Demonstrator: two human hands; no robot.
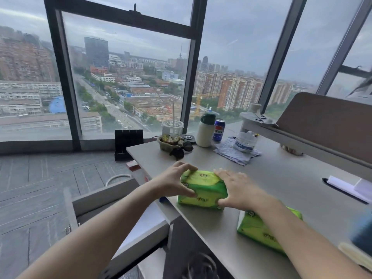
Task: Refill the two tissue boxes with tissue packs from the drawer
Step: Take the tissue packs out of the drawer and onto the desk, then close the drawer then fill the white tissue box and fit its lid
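Green tissue pack (202,189) between both hands

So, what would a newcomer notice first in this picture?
First the bright green tissue pack near the desk edge, gripped by the left hand and right hand. A second pack lies nearer, partly under the right forearm. Behind, the big window shows a city, with a Pepsi can and a white bottle at the desk's far end.
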